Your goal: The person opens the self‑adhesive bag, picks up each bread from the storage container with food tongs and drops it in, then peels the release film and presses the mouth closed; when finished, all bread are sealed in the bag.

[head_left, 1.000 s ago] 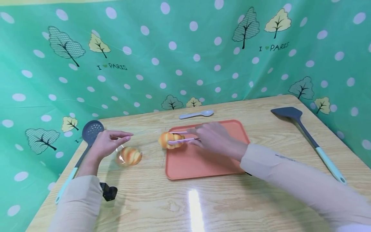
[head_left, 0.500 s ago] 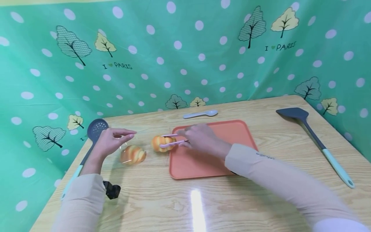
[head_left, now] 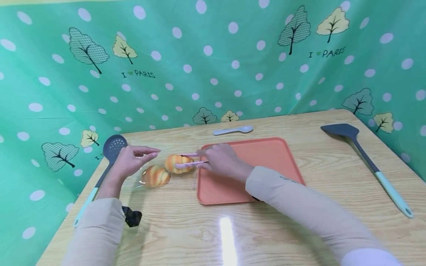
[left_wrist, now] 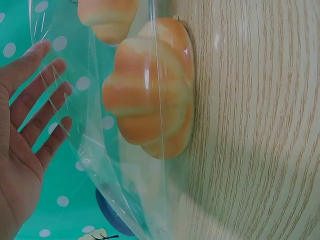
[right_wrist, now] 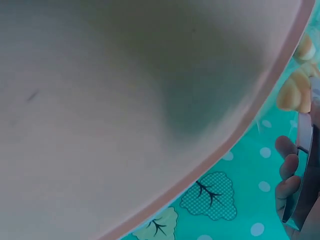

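My left hand (head_left: 133,162) pinches the edge of a clear plastic bag (left_wrist: 132,195) between thumb and fingers, holding its upper layer raised. Inside the bag a toy croissant (head_left: 155,176), golden with ridges, lies on the table; in the left wrist view this croissant (left_wrist: 145,90) shows through the film. My right hand (head_left: 221,160) grips tongs (head_left: 186,164) with pale pink arms. A second croissant (head_left: 171,163) is clasped between the tong tips, close beside the first and overlapping the bag. The right wrist view shows the tongs' metal handle (right_wrist: 304,192) in my curled fingers.
A coral tray (head_left: 213,195) lies under my right forearm, its left rim by the bag's mouth. Behind it is a blue spoon (head_left: 233,130). A skimmer (head_left: 114,146) lies at the left edge, a dark turner (head_left: 342,131) at the right. A dotted green cloth (head_left: 213,55) hangs behind.
My right hand has moved left with the tongs and croissant, from over the tray's left rim to right beside the other croissant. My left hand keeps its pinch; the head view has shifted slightly.
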Motion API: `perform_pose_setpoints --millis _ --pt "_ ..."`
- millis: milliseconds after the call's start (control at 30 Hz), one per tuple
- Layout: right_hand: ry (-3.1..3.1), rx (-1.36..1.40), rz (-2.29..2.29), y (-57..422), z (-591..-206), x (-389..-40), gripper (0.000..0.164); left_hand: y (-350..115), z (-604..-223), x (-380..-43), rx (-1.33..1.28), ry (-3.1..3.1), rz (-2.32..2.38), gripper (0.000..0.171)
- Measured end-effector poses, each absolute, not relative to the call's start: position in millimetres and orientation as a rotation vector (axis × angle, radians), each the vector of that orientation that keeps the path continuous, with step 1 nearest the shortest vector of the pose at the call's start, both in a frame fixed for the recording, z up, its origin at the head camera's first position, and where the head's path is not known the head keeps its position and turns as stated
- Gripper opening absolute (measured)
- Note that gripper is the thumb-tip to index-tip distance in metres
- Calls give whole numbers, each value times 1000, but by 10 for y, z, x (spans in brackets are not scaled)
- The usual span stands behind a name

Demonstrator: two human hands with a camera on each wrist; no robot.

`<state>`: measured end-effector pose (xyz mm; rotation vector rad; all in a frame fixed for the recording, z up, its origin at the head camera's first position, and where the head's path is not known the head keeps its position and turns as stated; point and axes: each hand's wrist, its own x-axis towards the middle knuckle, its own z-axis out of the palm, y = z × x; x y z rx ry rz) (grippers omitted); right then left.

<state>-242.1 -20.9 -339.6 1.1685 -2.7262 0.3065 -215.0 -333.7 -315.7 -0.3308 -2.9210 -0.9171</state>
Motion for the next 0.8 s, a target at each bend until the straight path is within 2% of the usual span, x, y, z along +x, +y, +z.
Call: perform_pose_setpoints --millis 300,800 --pt "-2809 1107 408 -318 -3430 -2471 51 -3350 -3172 -2159 -330 -2894 -920 32" --pt "-2737 1195 239 -292 -3412 -2467 36 -3306 -3095 -2156 -329 -2875 -919 30"
